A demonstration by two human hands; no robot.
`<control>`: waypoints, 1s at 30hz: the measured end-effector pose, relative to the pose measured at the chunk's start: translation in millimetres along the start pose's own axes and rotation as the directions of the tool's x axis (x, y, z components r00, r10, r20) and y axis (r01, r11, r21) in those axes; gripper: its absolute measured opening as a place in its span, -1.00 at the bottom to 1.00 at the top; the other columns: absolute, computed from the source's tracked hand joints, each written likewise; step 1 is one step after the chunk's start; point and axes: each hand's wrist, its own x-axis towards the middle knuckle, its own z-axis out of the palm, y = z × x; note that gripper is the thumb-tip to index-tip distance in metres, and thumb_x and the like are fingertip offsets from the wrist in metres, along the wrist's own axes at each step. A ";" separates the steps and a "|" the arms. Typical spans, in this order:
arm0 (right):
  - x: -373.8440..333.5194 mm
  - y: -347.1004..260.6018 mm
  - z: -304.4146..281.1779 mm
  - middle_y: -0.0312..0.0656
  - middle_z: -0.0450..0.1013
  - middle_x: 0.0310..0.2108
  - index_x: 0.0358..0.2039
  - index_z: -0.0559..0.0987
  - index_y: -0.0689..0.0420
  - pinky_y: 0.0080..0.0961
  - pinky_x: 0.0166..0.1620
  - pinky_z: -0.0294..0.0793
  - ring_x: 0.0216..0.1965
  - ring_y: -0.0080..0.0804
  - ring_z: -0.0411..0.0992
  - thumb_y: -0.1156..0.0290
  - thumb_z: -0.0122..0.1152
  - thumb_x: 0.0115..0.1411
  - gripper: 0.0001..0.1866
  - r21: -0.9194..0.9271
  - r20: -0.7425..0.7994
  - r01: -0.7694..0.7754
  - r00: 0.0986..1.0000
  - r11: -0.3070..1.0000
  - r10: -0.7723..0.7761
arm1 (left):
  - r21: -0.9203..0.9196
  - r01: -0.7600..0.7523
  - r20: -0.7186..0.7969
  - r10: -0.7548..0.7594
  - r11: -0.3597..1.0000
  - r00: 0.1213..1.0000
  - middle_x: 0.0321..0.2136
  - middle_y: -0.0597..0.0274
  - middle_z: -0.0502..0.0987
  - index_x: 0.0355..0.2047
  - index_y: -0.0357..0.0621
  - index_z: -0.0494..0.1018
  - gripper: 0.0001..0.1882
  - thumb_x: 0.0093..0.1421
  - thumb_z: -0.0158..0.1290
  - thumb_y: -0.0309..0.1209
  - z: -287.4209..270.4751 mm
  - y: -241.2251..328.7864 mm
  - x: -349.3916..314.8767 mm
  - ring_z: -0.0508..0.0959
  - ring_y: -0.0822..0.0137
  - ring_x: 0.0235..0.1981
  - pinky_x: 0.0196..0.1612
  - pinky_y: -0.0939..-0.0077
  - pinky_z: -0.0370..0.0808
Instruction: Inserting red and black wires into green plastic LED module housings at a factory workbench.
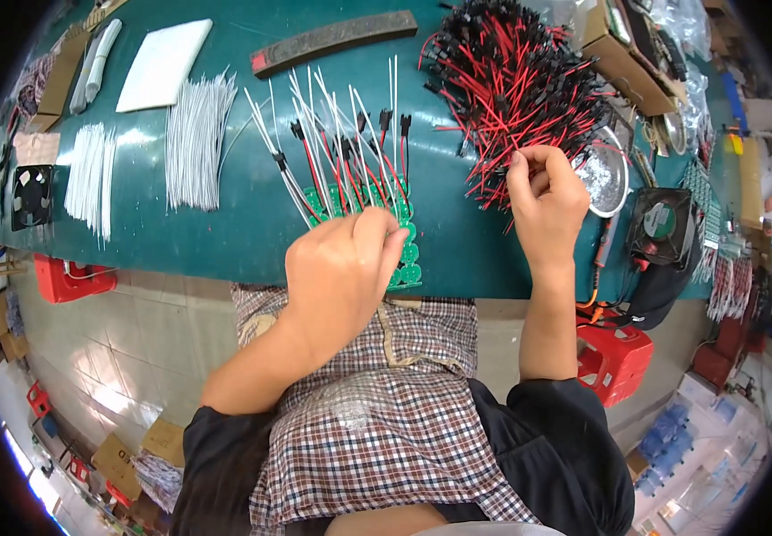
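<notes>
My left hand [341,263] is closed in a pinch over a panel of small round green circuit boards [411,255] at the table's near edge. What its fingertips hold is hidden. White wires [277,174] and red-and-black leads with black plugs [404,134] stick up from the panel. Off to the right, my right hand [548,192] has thumb and forefinger pinched at the near edge of a big heap of red-and-black connector leads [511,98]. A lead seems to be between those fingertips.
Bundles of white wires [200,143] and a white foam slab [164,64] lie left on the green table [252,237]. A dark bar [332,43] lies behind. Right are a round metal dish [606,174], a soldering iron [604,243], a fan [661,223] and a cardboard box [627,58].
</notes>
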 end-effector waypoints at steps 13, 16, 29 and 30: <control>45.2 -3.2 -5.5 -0.38 0.50 -0.47 -0.33 0.58 0.20 -0.77 -0.54 0.20 -0.59 -0.78 0.27 0.56 0.26 0.24 -0.98 0.711 0.204 -0.414 0.895 0.568 0.397 | -0.160 0.029 0.023 -0.026 0.987 0.999 -0.59 0.28 0.55 -0.46 -0.03 0.46 -0.82 0.13 0.27 -0.33 -28.3 1.3 -23.9 0.58 0.26 -0.56 -0.50 0.35 0.49; 53.4 -17.1 -8.2 -0.28 0.59 -0.41 -0.28 0.58 0.20 -0.78 -0.56 0.16 -0.63 -0.79 0.25 0.54 0.19 0.30 -0.96 0.765 0.068 -0.257 0.944 0.591 0.322 | -0.186 0.036 0.013 -0.034 0.982 0.999 -0.60 0.29 0.55 -0.46 -0.04 0.47 -0.83 0.13 0.26 -0.34 -36.3 0.1 -27.9 0.58 0.27 -0.55 -0.49 0.37 0.49; 2.0 -107.4 -60.4 -0.22 0.42 -0.52 -0.42 0.67 0.11 -0.48 -0.55 0.37 -0.56 -0.39 0.43 0.59 0.46 -0.11 -0.81 0.268 0.360 0.397 0.804 0.878 -0.473 | -0.349 -0.275 -0.227 0.204 0.896 0.952 -0.14 0.22 0.58 -0.08 -0.05 0.54 -0.69 0.16 0.25 -0.35 -63.2 12.1 -12.4 0.62 0.18 -0.21 -0.18 0.38 0.53; 0.0 -109.5 -60.6 -0.23 0.42 -0.52 -0.43 0.67 0.12 -0.52 -0.55 0.34 -0.57 -0.43 0.42 0.60 0.47 -0.12 -0.80 0.305 0.418 0.413 0.751 0.858 -0.511 | -0.411 -0.195 -0.068 0.183 0.891 0.981 -0.19 0.20 0.55 -0.09 -0.06 0.53 -0.71 0.19 0.23 -0.30 -62.2 10.1 -17.5 0.60 0.17 -0.21 -0.16 0.34 0.52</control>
